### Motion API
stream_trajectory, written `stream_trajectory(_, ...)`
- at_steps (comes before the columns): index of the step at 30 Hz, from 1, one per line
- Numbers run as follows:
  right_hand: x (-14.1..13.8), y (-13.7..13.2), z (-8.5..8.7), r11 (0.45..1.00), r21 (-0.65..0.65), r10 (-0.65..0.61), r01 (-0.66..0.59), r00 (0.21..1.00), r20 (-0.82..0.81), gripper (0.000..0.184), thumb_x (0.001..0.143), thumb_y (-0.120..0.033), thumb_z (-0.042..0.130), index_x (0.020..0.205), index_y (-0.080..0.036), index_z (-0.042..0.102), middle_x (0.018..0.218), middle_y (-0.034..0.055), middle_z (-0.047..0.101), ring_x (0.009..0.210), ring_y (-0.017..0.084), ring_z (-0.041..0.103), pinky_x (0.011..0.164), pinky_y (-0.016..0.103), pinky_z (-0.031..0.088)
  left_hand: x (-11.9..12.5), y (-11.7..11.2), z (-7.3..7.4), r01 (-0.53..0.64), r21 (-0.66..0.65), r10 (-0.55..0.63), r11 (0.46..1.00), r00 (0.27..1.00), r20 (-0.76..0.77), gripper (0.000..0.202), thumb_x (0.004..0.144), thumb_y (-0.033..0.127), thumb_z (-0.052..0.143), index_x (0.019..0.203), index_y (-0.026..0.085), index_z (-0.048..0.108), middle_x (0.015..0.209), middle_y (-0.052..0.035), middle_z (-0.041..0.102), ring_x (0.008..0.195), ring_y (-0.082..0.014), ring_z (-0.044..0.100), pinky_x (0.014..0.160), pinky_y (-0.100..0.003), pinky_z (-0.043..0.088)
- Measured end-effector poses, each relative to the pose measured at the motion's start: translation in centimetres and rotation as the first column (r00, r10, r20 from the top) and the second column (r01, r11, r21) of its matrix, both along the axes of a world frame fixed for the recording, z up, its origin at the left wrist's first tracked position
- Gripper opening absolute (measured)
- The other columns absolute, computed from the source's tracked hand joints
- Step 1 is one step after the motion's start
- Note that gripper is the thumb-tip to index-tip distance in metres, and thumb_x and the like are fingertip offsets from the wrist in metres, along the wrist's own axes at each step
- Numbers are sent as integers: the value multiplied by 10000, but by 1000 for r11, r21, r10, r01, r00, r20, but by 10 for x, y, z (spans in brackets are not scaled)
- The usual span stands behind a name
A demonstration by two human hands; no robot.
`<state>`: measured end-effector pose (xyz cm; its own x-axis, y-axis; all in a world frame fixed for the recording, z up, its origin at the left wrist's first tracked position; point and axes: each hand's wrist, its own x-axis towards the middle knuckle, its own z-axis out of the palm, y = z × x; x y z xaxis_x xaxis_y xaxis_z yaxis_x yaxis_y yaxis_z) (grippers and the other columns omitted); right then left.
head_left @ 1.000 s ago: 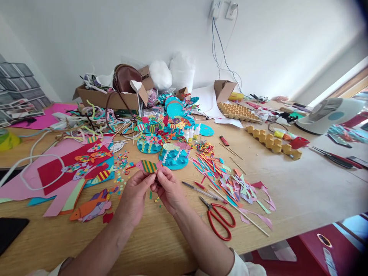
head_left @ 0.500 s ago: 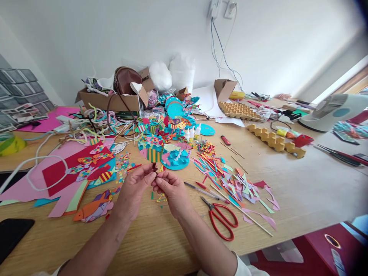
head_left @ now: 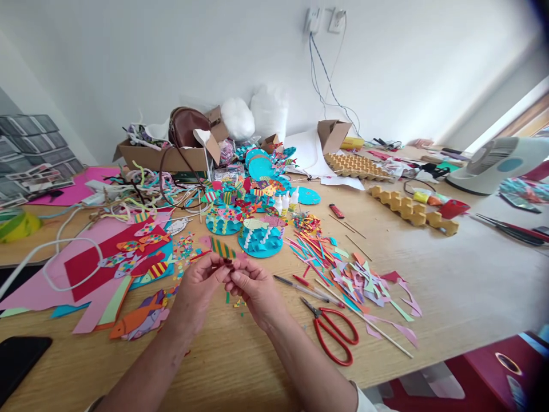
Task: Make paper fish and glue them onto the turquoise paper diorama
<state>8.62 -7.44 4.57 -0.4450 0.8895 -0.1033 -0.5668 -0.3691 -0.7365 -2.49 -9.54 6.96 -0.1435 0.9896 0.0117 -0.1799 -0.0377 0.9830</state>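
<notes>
A paper fish (head_left: 223, 249) with green and yellow stripes and pink ends tilts just above my fingertips. Beneath it is a short, dark brown twisted stem (head_left: 230, 264), which looks like pipe cleaner. My left hand (head_left: 198, 294) pinches this stem from one side, thumb against fingers. From the other side, my right hand (head_left: 256, 292) pinches it as well, its fingertips touching the left ones. The stem's lower end is hidden in my fingers. Just beyond my hands stand blue round bases (head_left: 261, 243) with paper fish and curled strips on them.
Red-handled scissors (head_left: 333, 332), pens (head_left: 300, 286) and a wooden stick (head_left: 377, 329) lie right of my hands, near paper scraps (head_left: 364, 280). At left are cut-out fish (head_left: 139, 315) and coloured sheets (head_left: 38, 274). White glue bottles (head_left: 286, 203) and an egg-carton strip (head_left: 412, 209) are farther back.
The striped fish has tipped from nearly level and facing me to a slant, its right end lower. Both hands keep their pinch, and the view has shifted slightly.
</notes>
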Motion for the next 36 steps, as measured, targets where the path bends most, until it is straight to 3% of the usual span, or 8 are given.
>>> stream_trajectory(3, -2, 1, -1, 1000, -16, -3, 3, 1000, 20, 237, 565, -297, 768, 671, -151, 615, 552, -18, 627, 463, 69, 540, 427, 160, 337, 3, 1, -2, -22, -15, 22, 1000, 1000, 3, 123, 640, 263, 677, 663, 166, 605, 552, 36, 549, 512, -105, 509, 507, -205, 443)
stream_trajectory(7, -2, 3, -3, 1000, 20, -22, 20, 996, 91, 240, 565, -318, 765, 636, -146, 614, 528, -17, 614, 449, 70, 531, 419, 164, 316, 3, 1, -2, -24, -15, 25, 1000, 1000, 9, 135, 648, 266, 670, 736, 174, 626, 677, 19, 592, 559, -105, 522, 499, -198, 445)
stream_trajectory(12, 1, 4, -1, 997, 75, -35, 24, 987, 155, 226, 589, -324, 741, 611, -140, 611, 523, -16, 613, 440, 62, 522, 427, 166, 312, 0, 2, -1, 17, -8, -17, 1000, 996, -87, 119, 659, 267, 652, 705, 158, 657, 694, -7, 589, 588, -123, 528, 526, -214, 454)
stream_trajectory(19, 0, 4, 3, 1000, -31, 14, -7, 977, 213, 241, 561, -332, 729, 566, -132, 595, 524, -10, 617, 401, 49, 502, 380, 153, 293, -11, 6, -19, -43, 3, 42, 999, 959, -282, 91, 627, 228, 686, 709, 189, 677, 699, -11, 623, 661, -156, 557, 616, -233, 460)
stream_trajectory(22, 0, 3, 2, 997, -72, 28, -13, 976, 214, 262, 560, -355, 721, 547, -132, 585, 512, -5, 617, 385, 46, 496, 364, 149, 284, -11, 8, -24, -88, -40, 76, 995, 970, -232, 126, 620, 265, 690, 721, 191, 676, 730, -24, 653, 685, -173, 581, 639, -252, 472)
stream_trajectory(28, 0, 1, 1, 997, -67, 55, -40, 969, 243, 237, 571, -341, 691, 542, -131, 583, 506, -1, 616, 392, 50, 503, 378, 149, 312, -9, 6, -24, -116, -74, 103, 990, 982, -158, 135, 575, 263, 710, 682, 193, 666, 616, 1, 646, 598, -163, 582, 586, -244, 465)
stream_trajectory(32, 1, 0, 1, 995, -68, 86, -69, 948, 307, 196, 576, -313, 646, 534, -139, 566, 473, -14, 591, 372, 49, 479, 373, 154, 324, -12, 4, -29, -87, -111, 74, 990, 990, -121, 131, 585, 281, 713, 658, 189, 656, 601, 2, 640, 598, -157, 583, 572, -237, 454)
stream_trajectory(36, 5, 3, 0, 987, -110, 152, -121, 926, 346, 109, 563, -247, 592, 533, -146, 566, 419, -40, 544, 326, 37, 418, 349, 155, 297, -11, 3, -28, -65, -228, 61, 972, 998, -26, 165, 525, 264, 746, 639, 176, 665, 630, -5, 657, 639, -155, 591, 631, -249, 463)
